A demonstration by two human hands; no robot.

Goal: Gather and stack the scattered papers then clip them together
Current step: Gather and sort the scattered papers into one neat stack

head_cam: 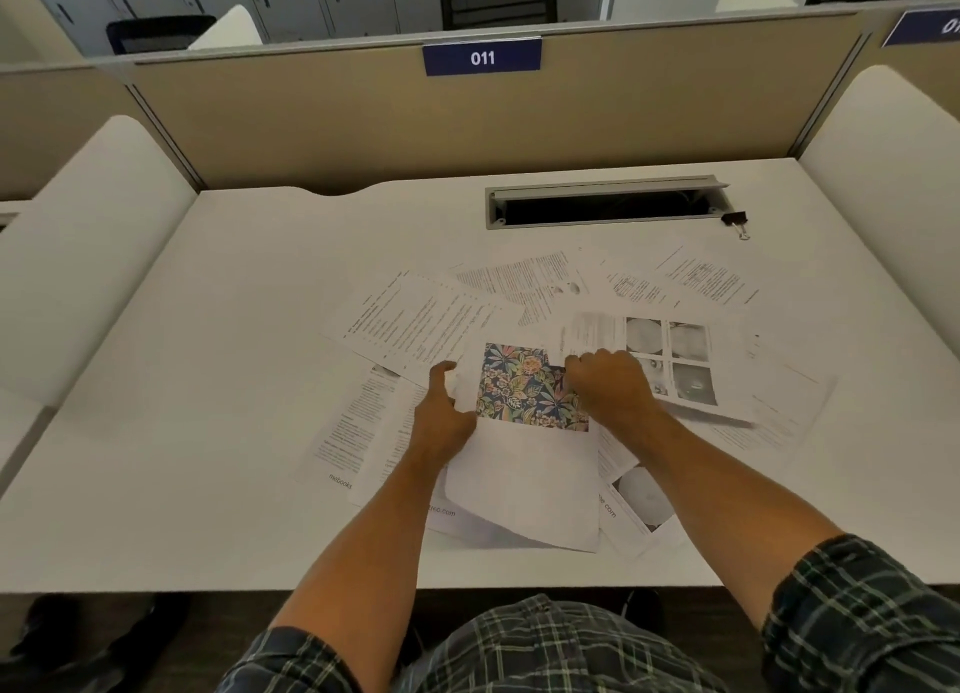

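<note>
On the white tabletop [234, 380], the left hand [444, 411] pinches the flower-printed sheet's [524, 432] nine-o'clock edge while the right hand [610, 388], fingers curled, grips its three-o'clock edge atop the scattered papers [426, 318] (binder clip [735, 220] lies at one o'clock).

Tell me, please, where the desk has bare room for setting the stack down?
The desk is bare on its left, between the side panel and the papers. Middle and right are crowded with sheets, up to the binder clip.
</note>
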